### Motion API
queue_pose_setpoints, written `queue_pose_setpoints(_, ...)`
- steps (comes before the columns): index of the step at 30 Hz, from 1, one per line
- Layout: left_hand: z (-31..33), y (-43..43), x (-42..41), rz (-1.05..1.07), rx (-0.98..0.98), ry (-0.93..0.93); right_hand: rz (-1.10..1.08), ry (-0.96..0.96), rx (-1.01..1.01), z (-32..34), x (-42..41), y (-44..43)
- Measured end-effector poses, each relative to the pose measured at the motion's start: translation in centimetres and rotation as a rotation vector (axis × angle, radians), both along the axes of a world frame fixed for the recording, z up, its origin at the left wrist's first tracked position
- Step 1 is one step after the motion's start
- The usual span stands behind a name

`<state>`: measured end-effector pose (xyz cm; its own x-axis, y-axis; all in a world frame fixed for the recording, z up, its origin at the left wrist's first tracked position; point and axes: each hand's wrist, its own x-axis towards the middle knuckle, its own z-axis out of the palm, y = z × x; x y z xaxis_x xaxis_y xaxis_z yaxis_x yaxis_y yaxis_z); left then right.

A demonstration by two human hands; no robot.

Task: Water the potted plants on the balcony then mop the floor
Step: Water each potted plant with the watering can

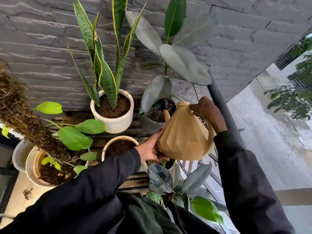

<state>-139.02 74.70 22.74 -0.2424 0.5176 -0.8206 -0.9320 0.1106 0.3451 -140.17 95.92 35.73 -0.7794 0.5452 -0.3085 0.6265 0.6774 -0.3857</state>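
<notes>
Watering can [184,132], tan and faceted, is held tilted above the right end of the slatted wooden rack [133,183]. Its spout [166,114] sits over the soil of the dark grey ribbed pot [148,126] that carries the rubber plant [177,59]. I record the right hand [207,110] wrapped around the top of the can's handle [211,134], beside the cap [183,104]. The left hand [150,149] lies against the can's lower left face with fingers extended, propping it rather than clasping it. I cannot tell whether water is leaving the spout. Just left of the grey pot, at the rack's back edge, stands a white pot [116,123] with a snake plant [104,73]. In front of that, a tan-rimmed pot [108,146] shows bare soil. At the rack's left end a cream pot [29,166] holds a moss pole [20,115]. A grey stone wall [42,48] stands behind, and a dark railing [224,107] runs along the right.
</notes>
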Motion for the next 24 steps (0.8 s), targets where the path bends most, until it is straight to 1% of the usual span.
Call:
queue_pose_setpoints(6, -0.3, 0.4, -0.1, -0.001, -0.001, 0.014, 0.007, -0.041, 0.015, 0.1, -0.7, 0.5)
queue_pose_setpoints(14, -0.7, 0.7, 0.0, -0.014, 0.002, 0.025, 0.003, -0.042, -0.007, -0.9, -0.7, 1.5)
queue_pose_setpoints(18, -0.9, 0.7, 0.1, -0.018, -0.012, 0.022, -0.009, -0.003, -0.009, -1.7, 0.2, 1.9)
queue_pose_setpoints(24, -1.6, 0.5, 0.3, -0.044, -0.033, 0.020, -0.071, 0.105, -0.022, -3.9, 3.2, 2.0)
